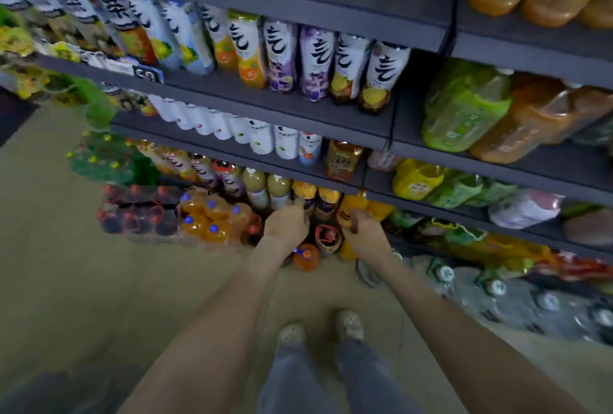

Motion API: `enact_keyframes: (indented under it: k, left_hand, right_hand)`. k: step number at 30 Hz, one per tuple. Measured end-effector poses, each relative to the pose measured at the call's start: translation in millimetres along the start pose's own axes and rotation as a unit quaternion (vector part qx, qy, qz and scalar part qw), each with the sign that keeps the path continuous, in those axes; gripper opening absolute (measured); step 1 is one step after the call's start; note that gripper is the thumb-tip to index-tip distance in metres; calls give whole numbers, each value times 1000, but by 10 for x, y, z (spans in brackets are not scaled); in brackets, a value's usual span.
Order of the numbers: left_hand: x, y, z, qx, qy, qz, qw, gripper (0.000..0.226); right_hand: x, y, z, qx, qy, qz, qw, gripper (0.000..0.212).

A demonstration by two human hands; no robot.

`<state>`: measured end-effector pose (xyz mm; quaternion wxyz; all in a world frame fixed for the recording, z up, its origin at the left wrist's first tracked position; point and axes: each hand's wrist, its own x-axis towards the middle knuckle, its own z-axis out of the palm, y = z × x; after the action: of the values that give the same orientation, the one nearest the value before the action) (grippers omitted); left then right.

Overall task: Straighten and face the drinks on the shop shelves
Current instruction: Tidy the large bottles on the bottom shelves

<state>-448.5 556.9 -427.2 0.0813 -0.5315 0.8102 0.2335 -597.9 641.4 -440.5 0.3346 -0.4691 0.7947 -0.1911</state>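
- Right hand [365,231] curls its fingers round a full orange plastic bottle [354,204]: likely heavy, slick, rigid; best held mid-body.
- Left hand [287,224] reaches a yellow-capped dark bottle [304,193] just beyond its fingers; I cannot tell its grip.

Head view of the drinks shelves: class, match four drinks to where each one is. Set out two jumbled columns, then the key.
Drinks
1. purple-label bottles
2. big green bottles
3. blue-capped orange pack
4. orange bottle

Places
A. on the floor, wrapped in plastic
B. gripped by the right hand
C. in a row on the left bay's shelf
D. on the right bay's shelf

Pairs: 1-C, 2-D, 3-A, 4-B
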Motion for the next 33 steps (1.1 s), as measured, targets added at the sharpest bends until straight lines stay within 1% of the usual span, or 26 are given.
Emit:
enact_keyframes:
  k: [2, 7, 12, 15, 21, 23, 27, 30, 33]
  left_hand:
    - [57, 182, 77, 1, -12, 32, 999, 36]
    - [133, 745, 336, -17, -47, 94, 994, 35]
    - [116, 1328, 634, -16, -60, 106, 992, 37]
    - [25, 1656, 807, -14, -62, 91, 994, 39]
    - [-181, 2486, 1161, -11, -75, 80, 994, 41]
    - [-227, 2745, 1230, -25, -75, 80, 994, 41]
    - [-288, 3084, 1259, -39, -68, 94, 992, 44]
    - [-272, 3288, 1245, -18, -72, 100, 992, 46]
    - [-206, 3505, 1288, -3, -70, 123, 990, 45]
  right_hand:
    - [-82, 147, -68, 7, 27, 36, 999, 39]
    - [-250, 601, -317, 6, 82, 87, 993, 41]
    - [-357, 1218, -629, 46, 138, 127, 981, 46]
    - [-469, 1592, -824, 57, 137, 132, 980, 48]
    - [-728, 2236, -1338, 47, 144, 99, 984, 43]
    - [-805, 2385, -1527, 45, 154, 89, 983, 41]
    - [-932, 2619, -1790, 41, 161, 100, 981, 42]
    - [-962, 2725, -1940, 54, 163, 126, 977, 45]
    - [-958, 2819, -2077, 62, 176, 147, 971, 49]
